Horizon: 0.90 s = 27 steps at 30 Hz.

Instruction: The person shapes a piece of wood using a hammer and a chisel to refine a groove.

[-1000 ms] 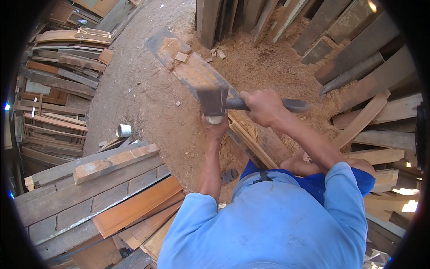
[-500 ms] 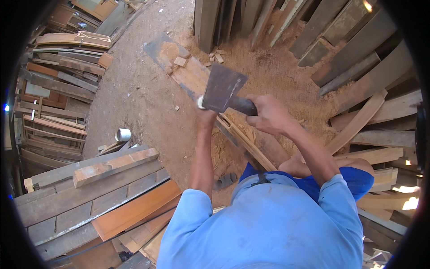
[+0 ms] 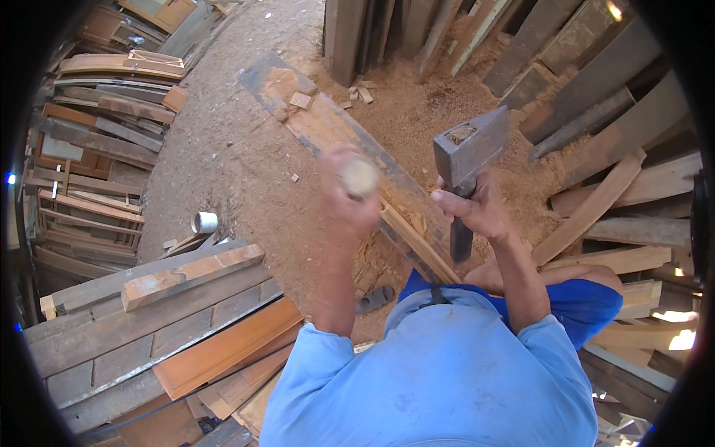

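Observation:
My left hand (image 3: pixel 347 210) is closed around a chisel-like tool (image 3: pixel 360 179); only its round, pale handle end shows, and the lower part is hidden. Both hand and tool are somewhat blurred. The hand is above a narrow wooden piece (image 3: pixel 423 242), which runs from near my lap toward the plank. To the right, my right hand (image 3: pixel 484 212) grips a dark wooden mallet (image 3: pixel 477 147) by its handle. The blocky mallet head is raised and tilted, apart from the tool handle.
A long plank (image 3: pixel 346 138) strewn with sawdust and small wood chips lies on the ground ahead. Stacked boards (image 3: pixel 186 313) fill the left front. Upright and leaning boards (image 3: pixel 596 82) stand at the right and back. A white cup (image 3: pixel 204 223) is at the left.
The mallet has swung right, away from the tool handle, and its head has turned. My left hand has turned and shifted slightly right, bringing the handle's round end into view.

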{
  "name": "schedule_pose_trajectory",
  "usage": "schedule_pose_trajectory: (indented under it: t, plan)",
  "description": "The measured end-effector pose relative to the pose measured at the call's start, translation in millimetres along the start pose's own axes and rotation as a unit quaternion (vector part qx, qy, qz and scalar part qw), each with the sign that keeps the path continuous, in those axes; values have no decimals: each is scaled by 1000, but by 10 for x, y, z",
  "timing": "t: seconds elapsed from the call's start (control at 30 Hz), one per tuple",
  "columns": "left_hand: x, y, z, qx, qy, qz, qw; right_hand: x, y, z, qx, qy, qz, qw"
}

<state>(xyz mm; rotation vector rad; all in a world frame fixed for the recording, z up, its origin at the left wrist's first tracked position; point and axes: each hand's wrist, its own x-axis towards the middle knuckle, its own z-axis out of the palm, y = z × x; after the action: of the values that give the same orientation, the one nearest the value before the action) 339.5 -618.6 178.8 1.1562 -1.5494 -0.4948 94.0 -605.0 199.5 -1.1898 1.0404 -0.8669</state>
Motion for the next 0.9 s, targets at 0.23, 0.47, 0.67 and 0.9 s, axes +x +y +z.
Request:
schedule_pose_trajectory:
  t: [0.23, 0.47, 0.67, 0.9]
  plan:
    - [-770, 485, 1013, 32, -126, 146, 981, 100, 971, -60, 270, 47, 111, 955]
    - [-1040, 162, 811, 167, -237, -24, 957, 290, 1241, -700, -6, 22, 172, 985]
    - [-1375, -1116, 711, 129, 19, -411, 902, 691, 1356, -1224, -523, -21, 182, 832]
    - [-1599, -1359, 1081, 104, 84, -374, 918, 750, 1338, -1200, -629, 47, 160, 759]
